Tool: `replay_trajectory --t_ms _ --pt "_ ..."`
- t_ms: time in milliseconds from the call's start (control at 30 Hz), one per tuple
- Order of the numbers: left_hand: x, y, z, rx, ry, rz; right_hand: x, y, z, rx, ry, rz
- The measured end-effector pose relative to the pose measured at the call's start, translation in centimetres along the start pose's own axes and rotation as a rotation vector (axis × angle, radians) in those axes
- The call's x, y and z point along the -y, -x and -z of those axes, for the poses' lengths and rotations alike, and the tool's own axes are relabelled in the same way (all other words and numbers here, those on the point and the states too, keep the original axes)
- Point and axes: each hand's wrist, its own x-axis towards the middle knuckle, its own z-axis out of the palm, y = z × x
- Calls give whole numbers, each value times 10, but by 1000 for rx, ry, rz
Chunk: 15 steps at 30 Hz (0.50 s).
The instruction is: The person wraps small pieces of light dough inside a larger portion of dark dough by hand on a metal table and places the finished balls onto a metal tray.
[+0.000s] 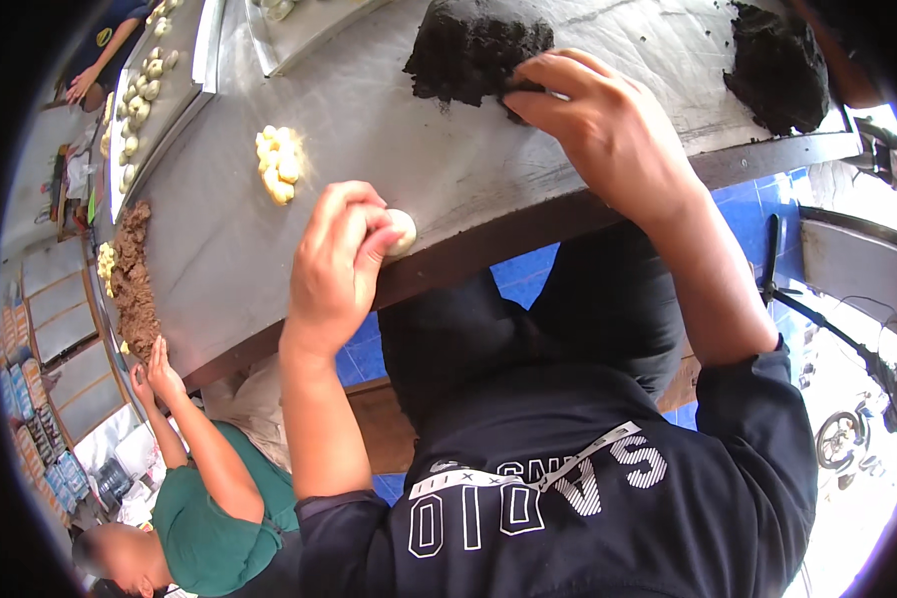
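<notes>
My left hand (337, 261) holds a pale round dough ball (401, 227) in curled fingers at the near edge of the grey metal table (209, 269). My right hand (613, 149) reaches to a dark, nearly black, crumbly dough lump (463, 50), its bent fingertips gripping the lump's lower right part and partly hidden there. A small cluster of yellow pieces (279, 164) lies to the upper left of my left hand. A second dark lump (777, 75) rests at the table's right end.
Trays (204, 70) of pale balls line the back left. A co-worker in green (209, 488) works at a long brown mass (135, 279) beside yellow pieces (107, 264). Another person's arm (95, 70) shows top left, another top right. A black stand (817, 314) is at the right.
</notes>
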Motion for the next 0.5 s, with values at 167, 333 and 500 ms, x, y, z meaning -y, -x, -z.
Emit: replay_trajectory --t_ms 167,333,500 --pt "-13 -5 0 7 210 171 6 1 -5 -28 64 -56" --pt "-24 26 -35 -365 -209 -10 11 6 -6 -22 -102 12" --pt "-18 7 -13 -136 182 309 10 -6 -18 17 8 -115"
